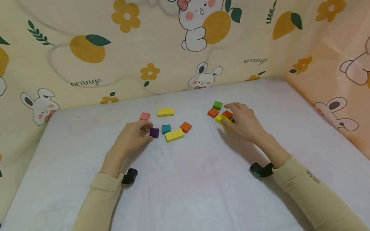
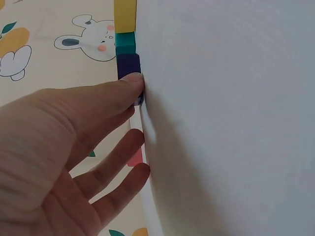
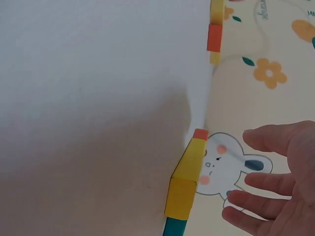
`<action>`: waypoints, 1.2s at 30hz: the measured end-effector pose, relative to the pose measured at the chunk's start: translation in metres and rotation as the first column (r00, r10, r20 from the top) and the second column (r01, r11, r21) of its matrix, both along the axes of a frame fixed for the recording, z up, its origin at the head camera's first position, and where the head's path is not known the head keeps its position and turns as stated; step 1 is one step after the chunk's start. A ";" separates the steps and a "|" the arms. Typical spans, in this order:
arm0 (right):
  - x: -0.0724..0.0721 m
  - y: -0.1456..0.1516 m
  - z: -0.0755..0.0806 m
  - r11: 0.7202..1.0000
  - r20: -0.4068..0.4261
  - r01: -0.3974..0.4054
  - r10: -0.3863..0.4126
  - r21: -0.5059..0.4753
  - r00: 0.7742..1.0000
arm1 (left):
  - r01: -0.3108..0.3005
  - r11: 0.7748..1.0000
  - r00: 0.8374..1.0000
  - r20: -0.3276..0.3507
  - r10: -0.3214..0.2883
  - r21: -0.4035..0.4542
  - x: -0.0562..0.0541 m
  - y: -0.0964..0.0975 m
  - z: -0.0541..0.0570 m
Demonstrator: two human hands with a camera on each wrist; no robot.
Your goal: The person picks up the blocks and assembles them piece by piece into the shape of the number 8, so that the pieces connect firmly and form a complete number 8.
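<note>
My left hand (image 1: 132,135) pinches a dark purple cube (image 1: 154,133) between thumb and fingers, low on the table; the left wrist view shows the thumb against that cube (image 2: 128,65). Close by are a teal cube (image 1: 166,129), a pink block (image 1: 144,116) and a yellow rectangular block (image 1: 174,135). Over the right cluster hovers my right hand (image 1: 246,123), its fingers spread apart and holding nothing. Beneath it lies another yellow block (image 3: 183,194), with an orange block (image 1: 227,114) beside it. A teal block (image 3: 174,226), mostly hidden in the head view, shows in the right wrist view.
An orange cube (image 1: 186,127) and a second yellow block (image 1: 165,112) lie mid-table. Farther right are a green block (image 1: 218,105) and an orange one (image 1: 213,112). A white cloth covers the table (image 1: 184,194); a patterned curtain (image 1: 161,52) rises behind it.
</note>
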State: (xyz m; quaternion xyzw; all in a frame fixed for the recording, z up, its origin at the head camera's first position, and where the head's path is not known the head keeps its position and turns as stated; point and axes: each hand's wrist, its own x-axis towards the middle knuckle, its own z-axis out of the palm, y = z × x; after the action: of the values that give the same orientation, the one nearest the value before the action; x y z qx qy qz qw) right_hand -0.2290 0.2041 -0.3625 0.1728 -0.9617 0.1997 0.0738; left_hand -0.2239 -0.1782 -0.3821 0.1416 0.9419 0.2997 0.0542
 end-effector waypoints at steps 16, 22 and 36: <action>0.000 0.013 0.006 0.999 0.129 -0.018 0.023 -0.037 0.991 | -0.016 1.000 1.000 0.025 0.016 0.018 0.006 -0.005 0.007; 0.003 0.015 0.002 0.994 0.168 -0.019 0.037 -0.111 0.985 | 0.036 0.993 0.999 0.016 -0.038 0.115 0.015 -0.006 0.009; 0.006 0.019 -0.006 0.988 0.180 -0.018 0.046 -0.152 0.983 | 0.188 0.963 0.979 0.039 -0.199 0.192 0.027 0.009 0.006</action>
State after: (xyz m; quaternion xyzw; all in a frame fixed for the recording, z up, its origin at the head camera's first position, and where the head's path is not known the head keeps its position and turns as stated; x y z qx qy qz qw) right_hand -0.2231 0.2226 -0.3684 0.1632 -0.9438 0.2873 -0.0054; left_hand -0.1964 -0.1697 -0.3757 0.2289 0.8892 0.3842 0.0968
